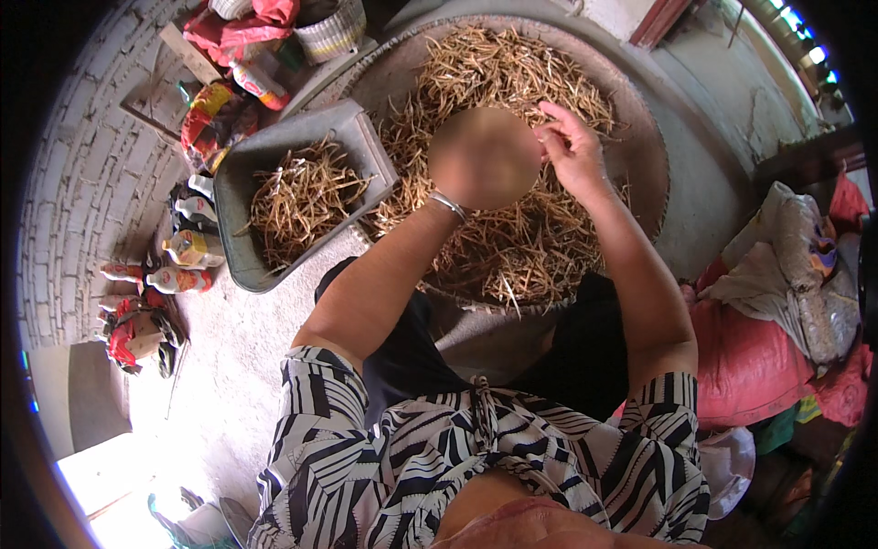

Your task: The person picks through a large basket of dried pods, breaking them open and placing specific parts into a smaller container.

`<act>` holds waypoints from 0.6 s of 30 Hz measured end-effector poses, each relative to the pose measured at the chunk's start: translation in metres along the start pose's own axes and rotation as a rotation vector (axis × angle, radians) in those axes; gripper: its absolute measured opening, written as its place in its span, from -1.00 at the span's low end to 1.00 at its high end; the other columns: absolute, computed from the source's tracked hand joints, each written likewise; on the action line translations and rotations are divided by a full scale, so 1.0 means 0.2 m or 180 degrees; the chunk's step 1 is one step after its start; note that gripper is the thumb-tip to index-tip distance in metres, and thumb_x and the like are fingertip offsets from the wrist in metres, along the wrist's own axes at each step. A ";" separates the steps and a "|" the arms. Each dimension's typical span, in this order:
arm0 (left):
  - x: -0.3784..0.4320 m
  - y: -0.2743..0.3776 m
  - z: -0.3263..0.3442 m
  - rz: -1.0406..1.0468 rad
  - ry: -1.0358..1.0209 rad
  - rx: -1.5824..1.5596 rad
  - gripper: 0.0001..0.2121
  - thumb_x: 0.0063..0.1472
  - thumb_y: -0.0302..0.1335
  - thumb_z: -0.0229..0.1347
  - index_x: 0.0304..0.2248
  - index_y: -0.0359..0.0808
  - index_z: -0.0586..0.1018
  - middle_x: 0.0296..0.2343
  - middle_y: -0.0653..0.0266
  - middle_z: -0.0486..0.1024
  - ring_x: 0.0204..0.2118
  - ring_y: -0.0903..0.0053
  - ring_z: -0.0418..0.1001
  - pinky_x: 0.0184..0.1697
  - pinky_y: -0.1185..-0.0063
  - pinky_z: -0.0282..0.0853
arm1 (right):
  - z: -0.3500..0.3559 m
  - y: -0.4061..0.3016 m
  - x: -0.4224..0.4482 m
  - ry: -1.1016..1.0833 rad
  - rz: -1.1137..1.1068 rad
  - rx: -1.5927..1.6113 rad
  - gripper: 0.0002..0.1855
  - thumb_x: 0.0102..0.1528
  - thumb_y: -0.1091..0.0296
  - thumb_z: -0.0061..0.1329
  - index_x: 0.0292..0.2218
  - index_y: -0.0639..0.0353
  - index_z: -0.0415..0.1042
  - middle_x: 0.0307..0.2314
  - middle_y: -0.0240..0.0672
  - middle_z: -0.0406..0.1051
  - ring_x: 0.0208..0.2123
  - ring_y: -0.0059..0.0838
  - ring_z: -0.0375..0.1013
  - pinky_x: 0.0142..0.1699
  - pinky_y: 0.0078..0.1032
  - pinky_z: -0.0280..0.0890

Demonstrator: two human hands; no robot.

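Note:
Dried bean pods (542,257) lie heaped in a large round woven tray (641,165) before me. My left hand (473,165) is over the middle of the heap, mostly hidden by a round blur, with a bracelet at the wrist; what it holds cannot be seen. Just right of it is my right hand (573,147), thumb and fingers bent towards the blurred spot; whether something small is between the fingertips is not clear. A grey scoop-like container (236,254) left of the tray holds more dried pods (302,199).
Plastic bottles (195,248) and red bags (216,120) line the brick wall on the left. A woven basket (333,34) is at the upper left. Full pink sacks (748,350) and clear bags (816,288) are piled on the right.

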State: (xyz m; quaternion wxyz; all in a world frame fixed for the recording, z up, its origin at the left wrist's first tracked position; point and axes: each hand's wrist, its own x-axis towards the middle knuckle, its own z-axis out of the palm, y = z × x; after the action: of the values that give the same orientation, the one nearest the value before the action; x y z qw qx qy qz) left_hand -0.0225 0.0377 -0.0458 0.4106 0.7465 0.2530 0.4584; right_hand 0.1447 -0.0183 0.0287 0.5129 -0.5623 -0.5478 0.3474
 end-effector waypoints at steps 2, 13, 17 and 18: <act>-0.01 -0.03 -0.02 0.0187 0.0085 0.0135 -0.84 0.23 -0.40 -0.19 -0.27 -0.29 0.32 -0.59 0.38 0.30 -0.64 0.69 0.15 -0.66 0.73 0.03 | -0.04 0.04 0.01 0.0076 0.0138 0.0890 -0.64 0.09 0.60 -0.27 -0.06 0.12 0.20 -0.37 -0.14 0.36 -0.51 -0.51 0.41 -0.38 -0.60 0.42; 0.08 0.35 -0.02 -0.1692 -0.0128 -0.2621 -0.44 -0.05 0.17 -0.06 -0.34 -0.20 0.28 -0.60 0.44 0.19 -0.65 0.74 0.02 -0.67 0.77 -0.07 | -0.01 0.00 -0.01 0.0024 0.0456 0.2821 -0.70 0.04 0.62 -0.26 -0.16 0.25 0.29 -0.44 -0.20 0.38 -0.48 -0.42 0.39 -0.35 -0.46 0.36; 0.05 0.25 -0.02 -0.0915 -0.0007 -0.1596 -0.77 0.00 -0.24 0.08 -0.42 -0.18 0.38 -0.63 0.49 0.24 -0.63 0.68 0.12 -0.60 0.69 0.04 | 0.06 -0.01 -0.03 -0.0426 0.0314 0.2860 -0.68 0.03 0.64 -0.28 -0.13 0.29 0.25 -0.37 -0.19 0.35 -0.45 -0.45 0.40 -0.34 -0.49 0.37; 0.06 0.29 -0.01 -0.1157 0.0080 -0.1149 -0.82 -0.04 -0.29 0.05 -0.46 -0.18 0.41 -0.59 0.44 0.30 -0.55 0.58 0.23 -0.51 0.60 0.16 | 0.06 -0.03 -0.04 -0.0439 0.0293 0.2604 -0.68 0.03 0.64 -0.29 -0.13 0.30 0.24 -0.35 -0.19 0.35 -0.45 -0.46 0.40 -0.34 -0.50 0.38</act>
State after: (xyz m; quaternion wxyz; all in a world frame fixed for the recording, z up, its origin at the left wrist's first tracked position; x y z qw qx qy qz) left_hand -0.0200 0.0160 0.0099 0.6098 0.5975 0.3022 0.4241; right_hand 0.1295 -0.0250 0.0302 0.6401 -0.3115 -0.3719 0.5958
